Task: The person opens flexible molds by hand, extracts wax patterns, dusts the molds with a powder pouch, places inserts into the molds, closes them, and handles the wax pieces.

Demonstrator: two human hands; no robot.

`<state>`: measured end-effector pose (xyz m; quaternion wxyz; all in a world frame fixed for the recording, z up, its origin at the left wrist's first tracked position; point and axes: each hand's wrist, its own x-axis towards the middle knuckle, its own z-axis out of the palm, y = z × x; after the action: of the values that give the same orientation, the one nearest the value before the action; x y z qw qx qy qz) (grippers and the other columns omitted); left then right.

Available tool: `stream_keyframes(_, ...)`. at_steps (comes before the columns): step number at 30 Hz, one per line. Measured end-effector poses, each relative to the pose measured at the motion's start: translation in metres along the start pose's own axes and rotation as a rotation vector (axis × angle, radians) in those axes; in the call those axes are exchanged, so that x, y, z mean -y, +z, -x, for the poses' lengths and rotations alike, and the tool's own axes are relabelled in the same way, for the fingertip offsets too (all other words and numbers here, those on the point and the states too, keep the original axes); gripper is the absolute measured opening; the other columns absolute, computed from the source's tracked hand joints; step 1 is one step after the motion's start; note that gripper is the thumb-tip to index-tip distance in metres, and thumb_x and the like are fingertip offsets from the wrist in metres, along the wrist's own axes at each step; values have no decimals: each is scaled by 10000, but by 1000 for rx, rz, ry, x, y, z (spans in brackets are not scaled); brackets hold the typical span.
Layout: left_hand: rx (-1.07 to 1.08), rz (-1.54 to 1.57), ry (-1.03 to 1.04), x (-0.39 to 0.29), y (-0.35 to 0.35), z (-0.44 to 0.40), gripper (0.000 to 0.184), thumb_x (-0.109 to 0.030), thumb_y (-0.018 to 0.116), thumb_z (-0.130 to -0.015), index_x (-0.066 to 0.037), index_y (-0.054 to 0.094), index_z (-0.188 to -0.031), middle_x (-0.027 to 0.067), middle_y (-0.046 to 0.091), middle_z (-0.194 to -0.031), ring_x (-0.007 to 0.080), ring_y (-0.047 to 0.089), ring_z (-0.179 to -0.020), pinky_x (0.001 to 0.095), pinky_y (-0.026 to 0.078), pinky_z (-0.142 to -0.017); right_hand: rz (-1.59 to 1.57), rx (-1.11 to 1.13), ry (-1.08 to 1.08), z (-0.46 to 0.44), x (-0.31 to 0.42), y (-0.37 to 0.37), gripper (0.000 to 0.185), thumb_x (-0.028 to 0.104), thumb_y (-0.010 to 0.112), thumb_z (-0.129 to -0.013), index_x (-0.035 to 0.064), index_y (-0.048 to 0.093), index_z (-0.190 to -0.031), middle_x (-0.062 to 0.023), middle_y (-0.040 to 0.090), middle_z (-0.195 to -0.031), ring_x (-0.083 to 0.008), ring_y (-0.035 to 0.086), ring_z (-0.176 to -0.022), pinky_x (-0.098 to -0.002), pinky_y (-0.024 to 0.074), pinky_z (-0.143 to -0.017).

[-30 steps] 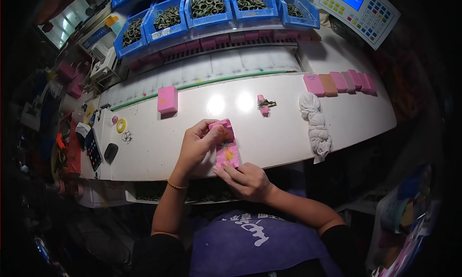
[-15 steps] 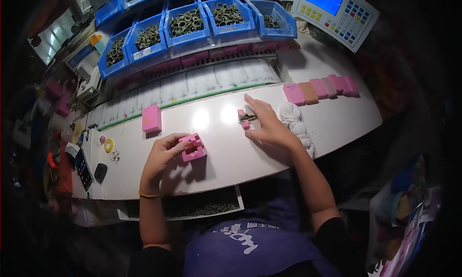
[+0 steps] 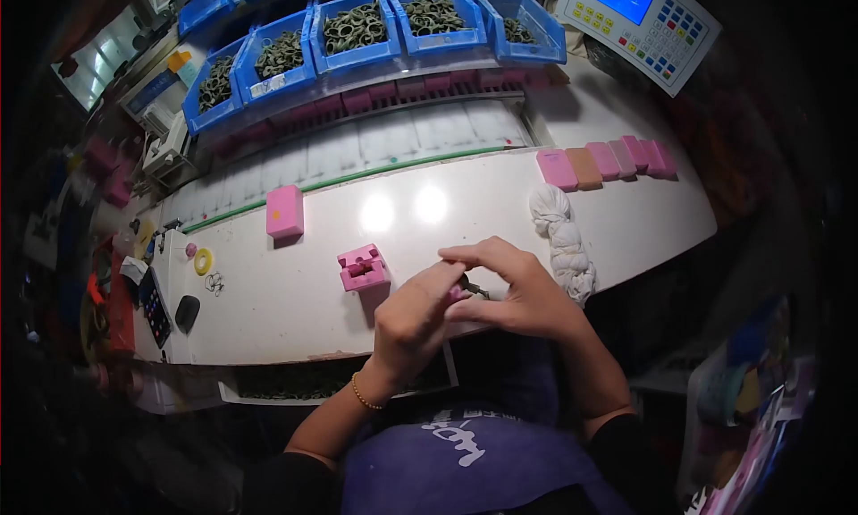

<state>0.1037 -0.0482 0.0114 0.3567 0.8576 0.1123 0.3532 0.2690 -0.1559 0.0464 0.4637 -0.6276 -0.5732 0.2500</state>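
Observation:
In front of me, both hands meet over a small pink piece (image 3: 454,293) with dark green, ring-like wax-coloured bits (image 3: 474,287) beside it. My left hand (image 3: 413,314) is closed, its fingertips bent over the pink piece and hiding most of it. From the other side my right hand (image 3: 532,296) curves round, with index finger and thumb at the piece and a gap between them. To the left, a pink notched block (image 3: 363,269) stands on the table, untouched, with a slot in its middle.
A plain pink block (image 3: 285,213) stands further left. Several pink and tan blocks (image 3: 585,168) line up at right, near a twisted white cloth (image 3: 565,247). Blue bins (image 3: 357,61) of green rings sit behind. A keypad panel (image 3: 639,25) is at upper right; a phone (image 3: 154,308) lies left.
My left hand has let go of the notched block and moved right to the small pink piece. My right hand has brought that piece closer to me.

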Motion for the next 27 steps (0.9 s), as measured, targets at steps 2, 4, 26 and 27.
stream_keyframes(2, -51, 547, -385, -8, 3, 2, 313, 14, 652, -934, -1, 650, -1247, 138, 695, -1183, 151, 667, -1065, 293, 550, -888, -216, 33, 84, 5, -3, -5, 524, 180, 744, -867, 41, 595, -1349, -106, 654, -1213, -205, 624, -1126, -362, 480, -990)
stream_keyframes(4, -138, 907, -513, -10, 3, 0, 259, -84, 612, -997, 24, 599, -1233, 115, 695, -1132, 152, 672, -1022, 311, 547, -928, -302, 27, 79, 7, -10, 0, 435, 198, 703, -927, 43, 613, -1323, -85, 648, -1123, -178, 621, -1066, -341, 480, -960)
stream_keyframes(26, 23, 1024, -990, 6, 6, 10, 358, -409, 457, -1067, -67, 557, -1037, 55, 624, -842, 97, 584, -655, 221, 481, -579, 172, -409, -170, 4, -41, 32, 262, 86, 752, -834, 49, 695, -1087, -110, 673, -1063, -292, 595, -1003, -403, 468, -923)
stream_keyframes(27, 26, 1024, -995, 6, 7, 12, 358, -409, 457, -1067, -67, 557, -1037, 55, 624, -842, 97, 584, -655, 221, 481, -579, 171, -409, -165, 9, -38, 41, 262, 86, 752, -834, 49, 695, -1087, -110, 673, -1063, -292, 595, -1003, -403, 468, -923)
